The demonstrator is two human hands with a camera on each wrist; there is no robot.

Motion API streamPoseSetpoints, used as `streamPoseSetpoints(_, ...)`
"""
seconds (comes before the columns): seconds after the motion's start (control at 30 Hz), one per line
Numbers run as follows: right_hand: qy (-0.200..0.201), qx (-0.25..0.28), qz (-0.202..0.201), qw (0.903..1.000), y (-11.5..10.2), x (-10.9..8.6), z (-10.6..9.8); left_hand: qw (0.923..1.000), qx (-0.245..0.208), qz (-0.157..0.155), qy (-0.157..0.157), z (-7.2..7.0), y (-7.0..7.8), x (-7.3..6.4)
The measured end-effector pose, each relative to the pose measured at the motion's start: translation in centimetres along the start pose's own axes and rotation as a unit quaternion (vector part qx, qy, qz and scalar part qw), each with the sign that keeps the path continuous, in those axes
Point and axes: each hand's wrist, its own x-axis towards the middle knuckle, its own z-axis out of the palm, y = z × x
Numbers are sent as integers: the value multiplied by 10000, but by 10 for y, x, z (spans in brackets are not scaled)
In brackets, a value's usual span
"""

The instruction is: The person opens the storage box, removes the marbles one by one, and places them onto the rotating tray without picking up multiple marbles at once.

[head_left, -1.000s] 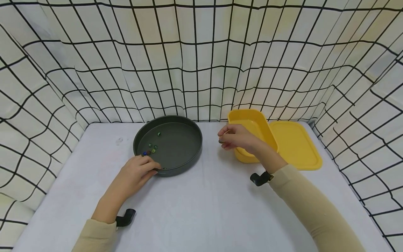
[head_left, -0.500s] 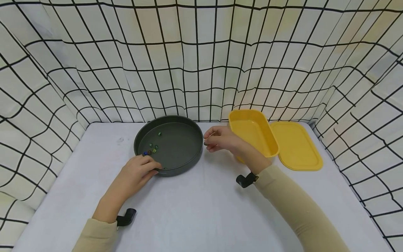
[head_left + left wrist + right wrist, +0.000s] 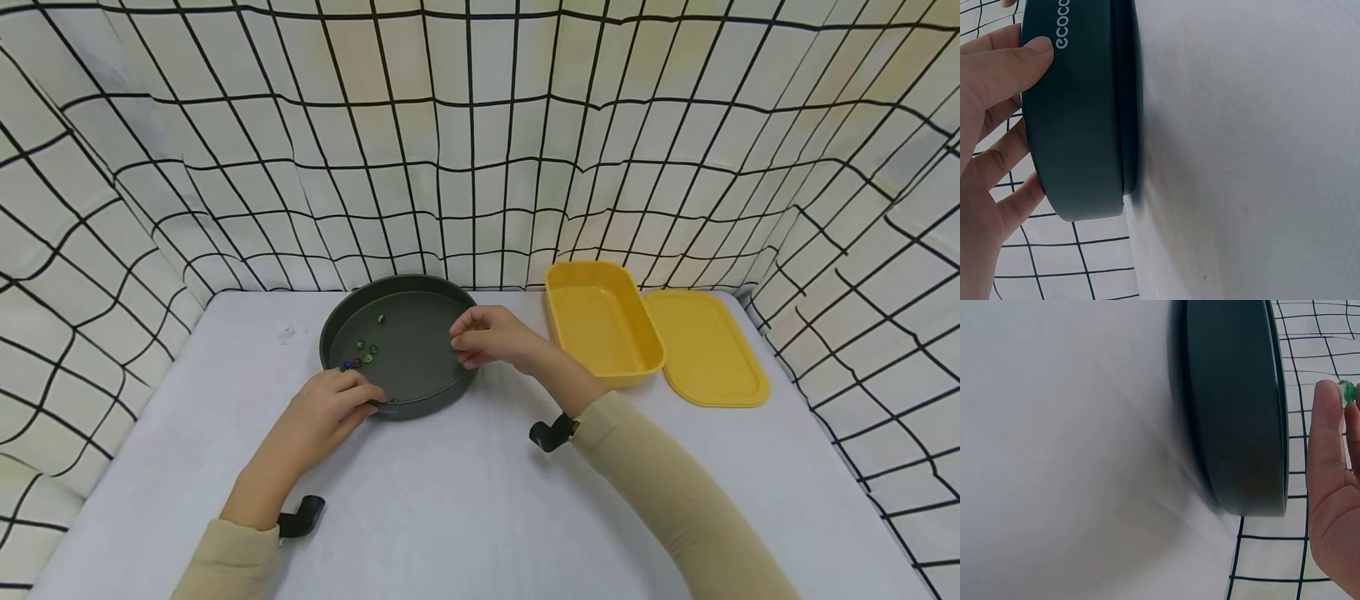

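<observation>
A round dark green pan [image 3: 420,358] stands on the white table, left of the middle in the head view. My left hand [image 3: 327,410] grips its near left rim, thumb on the outer wall and fingers over the edge; the left wrist view shows the thumb [image 3: 1035,59] beside white lettering. Several small marbles [image 3: 367,358], green, blue and reddish, lie in the pan's left part, with one more close to my left fingertips. Over the pan's right rim, my right hand [image 3: 493,337] pinches a clear green marble [image 3: 1347,392] between thumb and fingertips.
A yellow rectangular container [image 3: 600,325] stands to the right of the pan. Beside it lies a flat yellow lid [image 3: 708,350]. Black netting over white cloth [image 3: 491,192] encloses the table at the back and sides.
From beside the yellow container, my right hand has moved left to the pan's right rim, carrying the marble. My left hand keeps its grip on the pan.
</observation>
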Motion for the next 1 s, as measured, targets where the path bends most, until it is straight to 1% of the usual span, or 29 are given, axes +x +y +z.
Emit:
streamPoseSetpoints(0.2, -98, 73, -29, 9999, -3, 5, 13, 10000, 17, -42, -31, 0, 1, 0)
streamPoseSetpoints(0.37, -103, -1, -159, 9998, -4, 12, 26, 10000, 33, -87, -35, -1, 1, 0)
streamPoseSetpoints(0.5, -131, -243, -343, 9990, -1, 20, 38, 10000, 20, -70, -27, -1, 1, 0)
streamPoseSetpoints(0.63, -62, -827, -501, 9953, 4, 26, 49, 10000, -28, -42, -47, 0, 1, 0)
streamPoseSetpoints(0.7, 77, -1380, -550, 9889, 4, 29, 54, 10000, -28, -33, -56, 0, 1, 1)
streamPoseSetpoints(0.77, 223, -2036, -518, 9774, 3, 30, 58, 10000, -25, -28, -54, 0, 0, 1)
streamPoseSetpoints(0.83, 306, -2713, -481, 9608, 1, 31, 63, 10000, -10, -8, -50, 0, 0, 1)
streamPoseSetpoints(0.9, 313, -3276, -432, 9433, -1, 31, 67, 10000, 6, 10, -52, 0, 0, 1)
streamPoseSetpoints(0.97, 294, -3654, -382, 9296, -1, 32, 70, 10000, 27, 12, -51, 0, 1, 0)
streamPoseSetpoints(1.0, 291, -3786, -354, 9244, -1, 33, 71, 10000, 32, 15, -49, 0, 1, 0)
